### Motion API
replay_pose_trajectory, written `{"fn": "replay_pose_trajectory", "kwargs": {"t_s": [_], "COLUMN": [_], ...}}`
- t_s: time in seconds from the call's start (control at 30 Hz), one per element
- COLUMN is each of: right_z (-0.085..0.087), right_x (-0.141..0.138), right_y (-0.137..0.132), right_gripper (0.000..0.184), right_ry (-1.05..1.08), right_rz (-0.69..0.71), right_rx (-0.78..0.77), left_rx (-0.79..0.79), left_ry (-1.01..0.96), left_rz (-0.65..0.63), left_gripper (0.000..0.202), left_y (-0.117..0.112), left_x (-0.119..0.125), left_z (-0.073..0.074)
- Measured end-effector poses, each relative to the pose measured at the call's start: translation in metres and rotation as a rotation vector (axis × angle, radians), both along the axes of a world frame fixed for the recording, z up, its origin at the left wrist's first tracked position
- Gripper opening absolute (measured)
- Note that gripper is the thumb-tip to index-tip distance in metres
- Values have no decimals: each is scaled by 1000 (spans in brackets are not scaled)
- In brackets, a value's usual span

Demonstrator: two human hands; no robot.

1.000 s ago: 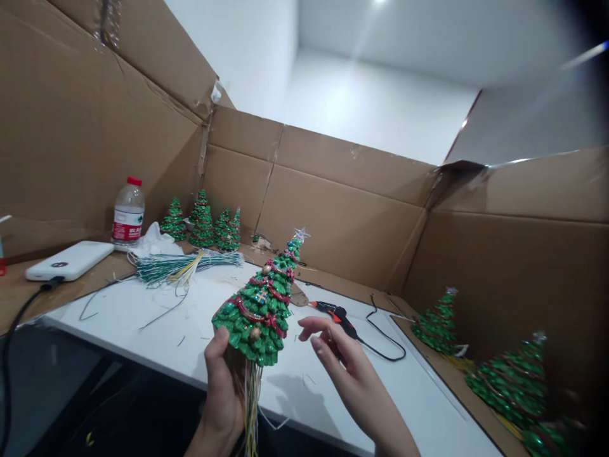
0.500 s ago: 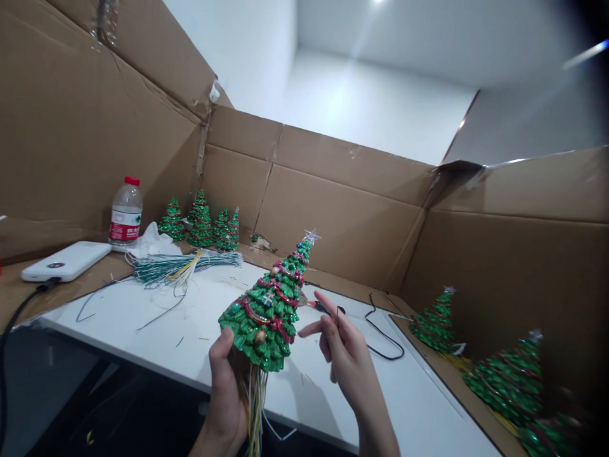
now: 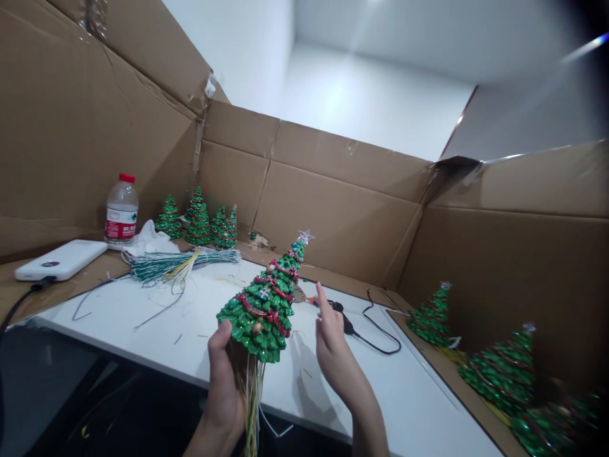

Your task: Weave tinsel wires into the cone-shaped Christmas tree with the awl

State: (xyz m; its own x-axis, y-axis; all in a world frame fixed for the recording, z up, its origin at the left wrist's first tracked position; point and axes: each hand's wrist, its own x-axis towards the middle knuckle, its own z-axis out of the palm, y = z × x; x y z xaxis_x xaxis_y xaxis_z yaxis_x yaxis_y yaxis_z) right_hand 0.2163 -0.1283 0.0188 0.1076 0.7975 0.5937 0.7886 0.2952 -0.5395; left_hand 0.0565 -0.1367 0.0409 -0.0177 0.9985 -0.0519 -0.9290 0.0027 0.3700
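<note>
One decorated green tree (image 3: 264, 304), tilted, with its star (image 3: 306, 237) leaning to the right, is held in the air above the white table top (image 3: 394, 393). The left hand (image 3: 223, 387) is clamped on its lower part, thumb in front; thin wires (image 3: 254, 400) hang below. The right hand (image 3: 333, 343) is beside the tree, not touching, its index finger stretched up and other fingers folded; whether these hold something small, I cannot tell. Behind this hand lies a glue gun (image 3: 349, 325). Farther left are a wire bundle (image 3: 157, 265) and a bottle (image 3: 121, 219).
</note>
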Motion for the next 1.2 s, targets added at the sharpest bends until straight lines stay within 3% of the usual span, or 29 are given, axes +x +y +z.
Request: {"fn": "replay_pose_trajectory", "kwargs": {"t_s": [0.07,0.2,0.37,0.47,0.53,0.6,0.87,1.03,1.2], "right_z": [2,18,30,34,36,38,33,28,25], "right_x": [1,-8,-19,-18,-19,-24,-55,-53,-54], "right_y": [2,0,-6,-8,-10,-11,-12,-11,-10], "right_gripper": [55,50,20,11,16,22,25,41,46], "right_ry": [70,320,631,880,1065,1160,1012,930,858], "right_rz": [51,145,48,228,372,428,466,449,402], "right_rx": [80,39,225,227,201,194,244,143,163], "left_rx": [1,-35,-97,-105,-92,-92,-113,-109,-88], "left_ry": [-1,-11,7,29,40,43,93,114,90], "left_rz": [1,-44,-88,-103,-123,-134,-141,-163,-134], "left_gripper": [37,27,19,17,18,18,21,24,26], "left_y": [2,5,9,12,14,16,14,13,11], "left_x": [0,1,3,5,5,6,9,11,8], "left_z": [-1,-1,-4,-10,-14,-16,-14,-19,-17]}}
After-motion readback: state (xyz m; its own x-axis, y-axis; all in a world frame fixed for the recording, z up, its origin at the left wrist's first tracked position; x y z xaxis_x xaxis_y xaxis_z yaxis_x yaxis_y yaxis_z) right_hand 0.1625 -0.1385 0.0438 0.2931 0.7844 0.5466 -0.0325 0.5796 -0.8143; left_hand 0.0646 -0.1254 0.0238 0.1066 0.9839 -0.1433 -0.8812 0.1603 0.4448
